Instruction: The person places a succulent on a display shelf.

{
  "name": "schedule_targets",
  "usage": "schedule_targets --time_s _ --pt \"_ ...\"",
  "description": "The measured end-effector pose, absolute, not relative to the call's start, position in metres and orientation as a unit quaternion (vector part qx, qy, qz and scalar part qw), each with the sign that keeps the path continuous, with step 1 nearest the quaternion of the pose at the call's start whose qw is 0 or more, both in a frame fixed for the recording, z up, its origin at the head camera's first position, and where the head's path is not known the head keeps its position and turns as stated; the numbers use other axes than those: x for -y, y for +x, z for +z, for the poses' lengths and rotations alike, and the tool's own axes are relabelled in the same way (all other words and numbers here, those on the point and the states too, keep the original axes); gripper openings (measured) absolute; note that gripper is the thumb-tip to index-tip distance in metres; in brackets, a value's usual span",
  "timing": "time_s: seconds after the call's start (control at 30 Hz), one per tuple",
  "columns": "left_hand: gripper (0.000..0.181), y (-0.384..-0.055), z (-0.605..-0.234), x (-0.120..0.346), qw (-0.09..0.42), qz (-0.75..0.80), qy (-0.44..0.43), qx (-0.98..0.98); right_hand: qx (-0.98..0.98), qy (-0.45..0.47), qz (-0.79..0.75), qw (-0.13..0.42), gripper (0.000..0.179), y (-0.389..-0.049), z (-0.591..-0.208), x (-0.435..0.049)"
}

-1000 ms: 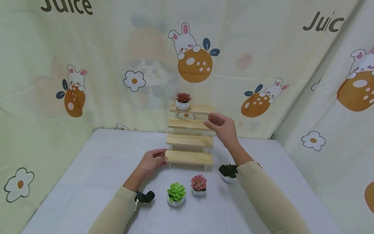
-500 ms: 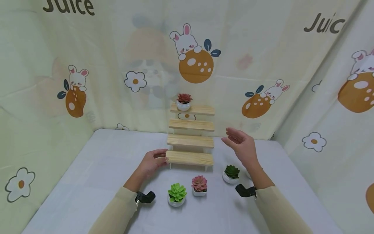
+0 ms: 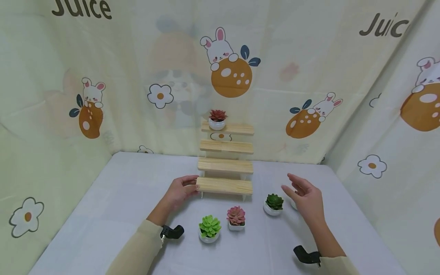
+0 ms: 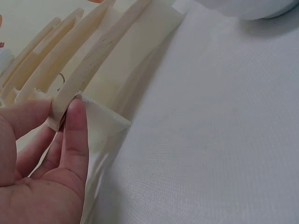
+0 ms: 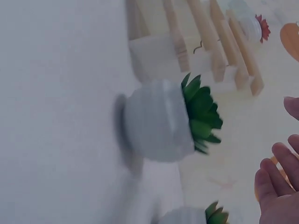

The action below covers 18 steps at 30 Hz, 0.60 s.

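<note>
My left hand (image 3: 179, 193) pinches the left end of the lowest board of a four-step wooden display stand (image 3: 225, 186); in the left wrist view the thumb and fingers close on that board's end (image 4: 88, 65). My right hand (image 3: 306, 198), holding nothing, hovers with relaxed fingers at the right. Beneath it a white pot (image 3: 293, 205) is mostly hidden; the right wrist view shows its green, reddish-tipped leaves (image 5: 217, 215). A dark green succulent (image 3: 274, 204) in a round white pot stands just left of that hand. On the top step sits a red succulent (image 3: 217, 119).
A bright green succulent (image 3: 209, 229) and a pink succulent (image 3: 236, 218) in white pots stand in front of the stand. A white cloth covers the table (image 3: 113, 214). Printed curtains (image 3: 130, 57) rise behind and at both sides.
My right hand has moved away from the stand's upper steps, to the right and down toward the pots on the right. My left hand has kept its grip on the lowest board.
</note>
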<state>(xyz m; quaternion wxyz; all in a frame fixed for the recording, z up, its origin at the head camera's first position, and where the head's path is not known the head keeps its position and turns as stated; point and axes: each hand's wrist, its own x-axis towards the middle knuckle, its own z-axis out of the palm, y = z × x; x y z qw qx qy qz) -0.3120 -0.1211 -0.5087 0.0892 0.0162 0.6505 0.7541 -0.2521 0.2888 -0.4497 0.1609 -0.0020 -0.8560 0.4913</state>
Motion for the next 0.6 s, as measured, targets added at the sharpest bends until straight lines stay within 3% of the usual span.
schedule_targets --time_s 0.27,0.6 --pt "0.046 -0.313 -0.51 0.12 0.092 0.751 0.009 -0.654 0.838 -0.044 0.503 0.206 0.053 -0.235 -0.472 -0.311" --pt "0.046 -0.313 -0.509 0.12 0.095 0.75 0.01 -0.654 0.843 -0.127 0.474 0.22 0.064 -0.235 -0.489 -0.328"
